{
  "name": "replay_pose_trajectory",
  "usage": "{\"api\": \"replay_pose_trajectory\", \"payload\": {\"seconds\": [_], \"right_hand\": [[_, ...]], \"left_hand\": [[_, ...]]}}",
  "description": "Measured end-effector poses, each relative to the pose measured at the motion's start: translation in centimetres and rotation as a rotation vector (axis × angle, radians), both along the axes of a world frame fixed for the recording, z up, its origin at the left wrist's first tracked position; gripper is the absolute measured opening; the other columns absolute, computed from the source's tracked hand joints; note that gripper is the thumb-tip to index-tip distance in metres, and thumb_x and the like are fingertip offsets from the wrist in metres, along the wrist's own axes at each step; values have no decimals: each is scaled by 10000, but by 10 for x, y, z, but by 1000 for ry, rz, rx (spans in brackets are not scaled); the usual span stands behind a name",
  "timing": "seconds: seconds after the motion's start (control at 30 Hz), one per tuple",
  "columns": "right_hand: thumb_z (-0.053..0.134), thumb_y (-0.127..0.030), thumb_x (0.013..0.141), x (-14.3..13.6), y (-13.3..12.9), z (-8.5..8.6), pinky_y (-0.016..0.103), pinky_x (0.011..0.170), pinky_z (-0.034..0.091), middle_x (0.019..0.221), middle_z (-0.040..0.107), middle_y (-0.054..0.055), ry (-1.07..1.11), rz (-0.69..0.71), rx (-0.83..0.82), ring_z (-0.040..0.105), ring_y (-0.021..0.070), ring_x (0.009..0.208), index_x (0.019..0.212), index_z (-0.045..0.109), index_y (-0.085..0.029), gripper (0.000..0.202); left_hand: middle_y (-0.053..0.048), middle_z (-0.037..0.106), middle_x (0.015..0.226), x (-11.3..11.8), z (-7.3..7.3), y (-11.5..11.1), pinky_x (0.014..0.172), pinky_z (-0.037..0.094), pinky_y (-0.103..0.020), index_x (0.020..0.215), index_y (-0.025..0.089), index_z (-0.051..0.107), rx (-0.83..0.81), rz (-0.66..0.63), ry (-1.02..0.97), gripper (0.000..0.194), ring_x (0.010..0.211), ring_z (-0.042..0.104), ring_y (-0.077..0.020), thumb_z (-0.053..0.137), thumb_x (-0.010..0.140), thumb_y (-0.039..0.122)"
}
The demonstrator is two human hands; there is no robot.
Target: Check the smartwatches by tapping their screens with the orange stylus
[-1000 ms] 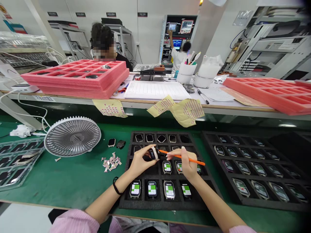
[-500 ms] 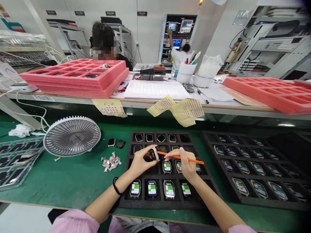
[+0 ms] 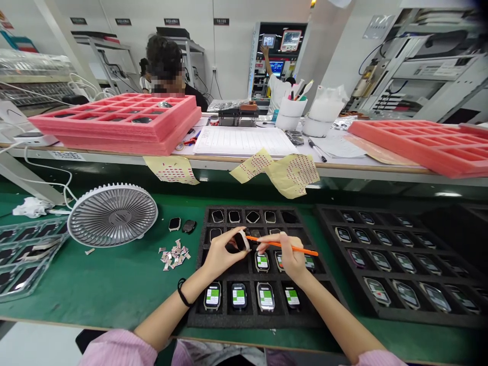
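Note:
Above the black foam tray (image 3: 244, 321), my left hand (image 3: 224, 254) grips a watch body (image 3: 241, 241) by its edges, tilted on its side, its screen dark. My right hand (image 3: 292, 258) pinches a thin orange stick (image 3: 301, 249), whose left tip meets the watch's right side. Beneath both hands, several watches sit in the tray's compartments; those in the front row, such as one watch (image 3: 266, 297), show green and white screens. The watches in the back row have dark screens.
Left of the tray lie small silver pieces (image 3: 174, 255), two loose watches (image 3: 175, 223) and a fan (image 3: 114, 215). Another black tray (image 3: 358, 284) of watches is on the right. A shelf (image 3: 213, 161) holds pink foam trays (image 3: 168, 133). Two people are beyond.
The held watch's screen was showing something light and is now dark. My right hand has shifted very slightly left with the orange stick.

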State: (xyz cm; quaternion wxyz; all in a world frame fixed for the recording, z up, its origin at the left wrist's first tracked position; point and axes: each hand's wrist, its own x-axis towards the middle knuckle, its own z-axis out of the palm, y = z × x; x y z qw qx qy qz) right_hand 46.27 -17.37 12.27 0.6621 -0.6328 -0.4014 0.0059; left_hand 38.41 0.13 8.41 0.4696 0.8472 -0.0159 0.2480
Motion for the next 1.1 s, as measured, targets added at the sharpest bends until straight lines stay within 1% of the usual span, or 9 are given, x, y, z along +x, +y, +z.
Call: {"api": "replay_pose_trajectory", "payload": {"seconds": [0.07,0.17,0.27,0.37,0.43,0.57,0.8,0.97,1.1], "right_hand": [[309,-492,964,3,0,-2,340,589,576,674,720,53,76,-9,-5,686,188,575,866,700,-192,502],[450,-487,919,5,6,-8,371,750,570,853,720,74,214,-46,-82,698,216,800,762,598,-201,358],[674,-424,786,6,14,-16,351,757,544,1015,666,66,339,34,-217,659,213,882,723,432,-223,321],[740,-388,713,6,20,-22,277,627,483,843,591,-2,390,126,-293,585,151,703,712,356,-231,414],[731,-392,717,6,21,-25,239,561,411,680,458,-55,436,144,-283,470,113,593,696,345,-230,419],[718,-407,732,6,19,-27,231,563,385,646,337,-73,610,209,-192,361,102,578,705,339,-231,418],[741,-377,726,4,20,-28,267,620,482,688,339,-64,658,232,-129,383,97,606,708,351,-225,419],[674,-478,767,5,21,-25,346,656,576,731,380,-38,691,175,-72,483,136,698,696,363,-225,407],[711,-486,732,8,20,-24,396,674,603,776,423,-26,682,167,-6,513,153,743,696,375,-223,428]], "left_hand": [[-75,690,1057,1,2,0,676,584,-291,1168,191,611,-5,2,-17,483,856,667,-197,695,695,138],[-108,617,1147,1,4,0,650,577,-280,1124,188,619,25,-17,-52,433,1011,616,-240,719,703,186],[-102,584,1110,1,2,-1,615,565,-271,1121,200,611,59,-10,-56,405,931,618,-214,699,726,192],[-88,567,1095,1,-2,-3,588,558,-258,1166,221,587,47,-38,-55,399,849,617,-178,668,775,214],[-86,560,1105,1,-3,-4,587,561,-256,1209,234,561,20,-57,-66,445,865,614,-181,687,783,260],[-84,560,1121,0,-5,-3,594,567,-263,1243,244,530,-4,-57,-92,500,843,613,-171,709,780,306],[-90,576,1107,0,-3,-2,599,564,-281,1233,232,529,-10,-52,-109,479,785,607,-157,696,792,316],[-90,573,1113,-1,1,-3,634,563,-291,1182,220,548,-33,-31,-82,409,815,608,-163,684,799,270],[-90,568,1121,0,1,-1,622,558,-279,1165,219,551,-51,-1,-94,393,860,611,-178,683,797,264]]}}
